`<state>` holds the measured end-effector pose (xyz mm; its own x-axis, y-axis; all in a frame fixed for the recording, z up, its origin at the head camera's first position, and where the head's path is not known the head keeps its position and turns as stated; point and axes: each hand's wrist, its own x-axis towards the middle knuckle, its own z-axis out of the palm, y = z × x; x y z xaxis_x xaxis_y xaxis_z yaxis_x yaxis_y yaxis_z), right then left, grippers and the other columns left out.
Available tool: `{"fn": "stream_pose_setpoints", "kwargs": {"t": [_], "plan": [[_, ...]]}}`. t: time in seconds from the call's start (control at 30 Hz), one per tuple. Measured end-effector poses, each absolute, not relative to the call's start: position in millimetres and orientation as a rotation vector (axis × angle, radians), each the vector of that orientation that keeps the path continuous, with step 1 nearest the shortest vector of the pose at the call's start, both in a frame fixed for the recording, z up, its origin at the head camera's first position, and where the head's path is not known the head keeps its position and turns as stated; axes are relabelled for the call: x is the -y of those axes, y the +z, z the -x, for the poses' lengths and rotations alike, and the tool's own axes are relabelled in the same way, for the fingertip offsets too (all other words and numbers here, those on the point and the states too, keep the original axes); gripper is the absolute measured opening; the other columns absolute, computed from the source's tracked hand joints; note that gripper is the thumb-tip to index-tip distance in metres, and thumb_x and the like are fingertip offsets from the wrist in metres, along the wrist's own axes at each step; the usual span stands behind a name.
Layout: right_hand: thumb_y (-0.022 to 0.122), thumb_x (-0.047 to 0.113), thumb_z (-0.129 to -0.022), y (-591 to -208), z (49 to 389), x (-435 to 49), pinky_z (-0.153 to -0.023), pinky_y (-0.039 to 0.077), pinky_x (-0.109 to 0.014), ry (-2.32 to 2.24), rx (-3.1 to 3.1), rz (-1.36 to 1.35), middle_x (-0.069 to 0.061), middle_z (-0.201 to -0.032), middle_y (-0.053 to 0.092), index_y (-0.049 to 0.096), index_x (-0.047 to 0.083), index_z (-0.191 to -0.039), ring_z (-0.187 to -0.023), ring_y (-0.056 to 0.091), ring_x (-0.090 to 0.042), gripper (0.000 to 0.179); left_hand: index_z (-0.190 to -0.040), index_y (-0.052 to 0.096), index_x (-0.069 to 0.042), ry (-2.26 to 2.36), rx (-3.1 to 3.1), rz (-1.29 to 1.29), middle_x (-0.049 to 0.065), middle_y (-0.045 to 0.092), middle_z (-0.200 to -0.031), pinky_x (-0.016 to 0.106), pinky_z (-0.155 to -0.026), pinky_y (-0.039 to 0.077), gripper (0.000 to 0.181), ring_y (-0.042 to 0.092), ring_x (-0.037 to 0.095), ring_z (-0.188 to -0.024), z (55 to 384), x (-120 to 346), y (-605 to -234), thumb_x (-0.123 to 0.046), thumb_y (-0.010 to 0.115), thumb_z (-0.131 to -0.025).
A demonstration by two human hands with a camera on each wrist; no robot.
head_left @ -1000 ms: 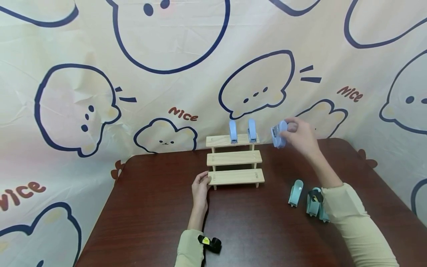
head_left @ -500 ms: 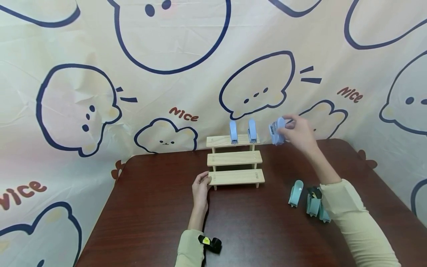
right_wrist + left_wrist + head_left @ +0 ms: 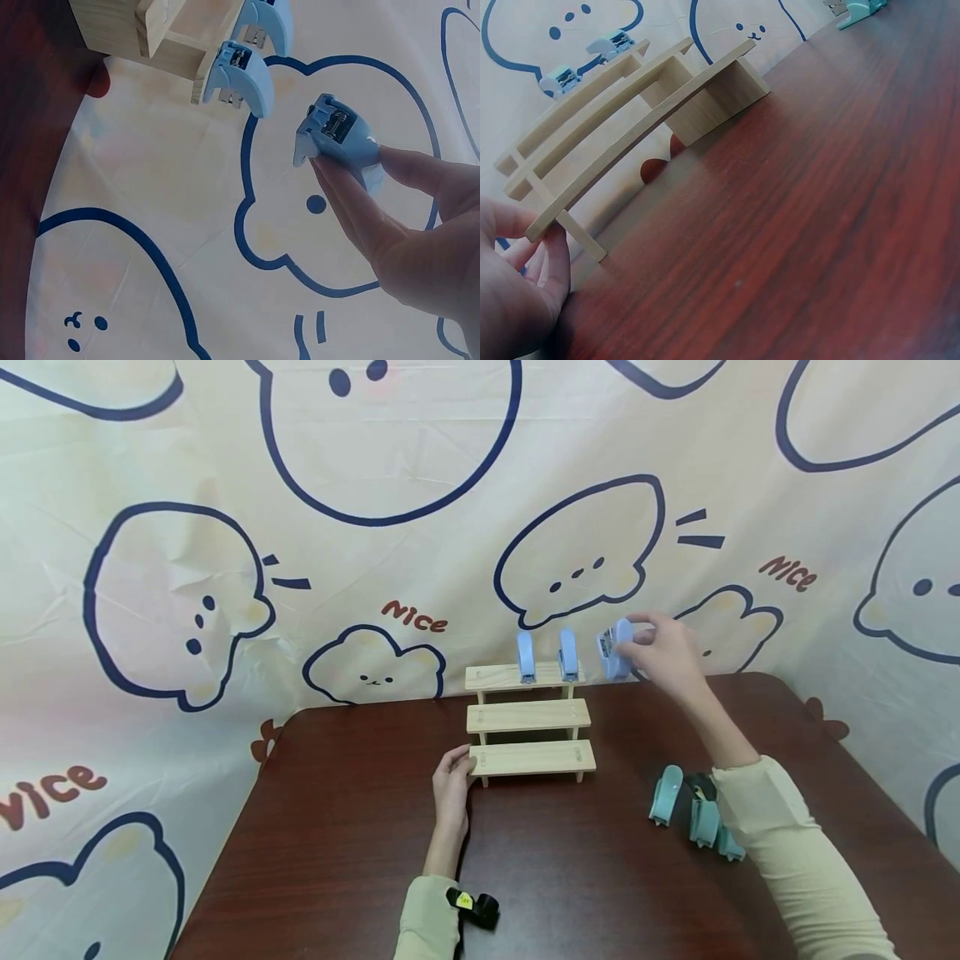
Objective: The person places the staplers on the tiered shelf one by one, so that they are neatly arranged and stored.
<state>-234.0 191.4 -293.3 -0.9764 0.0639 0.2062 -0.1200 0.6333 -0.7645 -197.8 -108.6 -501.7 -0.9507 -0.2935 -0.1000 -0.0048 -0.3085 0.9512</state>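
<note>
My left hand [image 3: 451, 785] pinches the left end of the lowest board of a three-tier wooden shelf stand [image 3: 531, 717]; in the left wrist view, fingers [image 3: 555, 259] curl under that board's end. Raised to the right of the top tier, my right hand [image 3: 666, 653] grips a light-blue hole punch [image 3: 617, 649] between thumb and fingers. A spring shows inside this punch [image 3: 341, 131] in the right wrist view. Two more light-blue punches stand side by side on the top tier, one mid-board [image 3: 527, 657] and one at its right end [image 3: 567, 655].
Several teal punches lie on the dark wooden table [image 3: 360, 827] at the right, one apart [image 3: 665, 795] and others bunched [image 3: 705, 821] beside my right sleeve [image 3: 780, 835]. A cartoon-printed cloth [image 3: 405, 560] hangs close behind the stand. A black wrist camera [image 3: 478, 910] sits on my left sleeve.
My right hand has carried the light-blue punch leftward and slightly up, closer to the top tier. The left hand keeps its hold on the stand.
</note>
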Motion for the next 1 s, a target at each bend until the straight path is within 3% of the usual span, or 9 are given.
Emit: {"fn": "stream_pose_setpoints", "kwargs": {"t": [0.43,1.0], "plan": [[0.065,0.009,-0.100,-293.7,237.3,-177.8,-0.091,0.057,-0.052,1.371,2.603,-0.111,-0.033,-0.137,0.059,0.048,-0.003,-0.150,-0.117,0.065,-0.046,0.054,-0.124,0.060,0.017,-2.385,1.730,-0.349,0.016,0.068,-0.108,0.024,-0.078,0.054,0.031,0.063,0.016,-0.092,177.4,108.4,-466.9,0.007,0.057,-0.096],[0.066,0.007,-0.098,-294.6,243.6,-165.1,-0.086,0.059,-0.047,1.374,2.582,-0.181,-0.032,-0.131,0.063,0.052,-0.004,-0.146,-0.113,0.068,-0.045,0.051,-0.125,0.060,0.018,-2.383,1.722,-0.339,0.014,0.067,-0.106,0.022,-0.075,0.053,0.032,0.062,0.014,-0.089,180.4,107.7,-469.8,0.006,0.058,-0.095]]}}
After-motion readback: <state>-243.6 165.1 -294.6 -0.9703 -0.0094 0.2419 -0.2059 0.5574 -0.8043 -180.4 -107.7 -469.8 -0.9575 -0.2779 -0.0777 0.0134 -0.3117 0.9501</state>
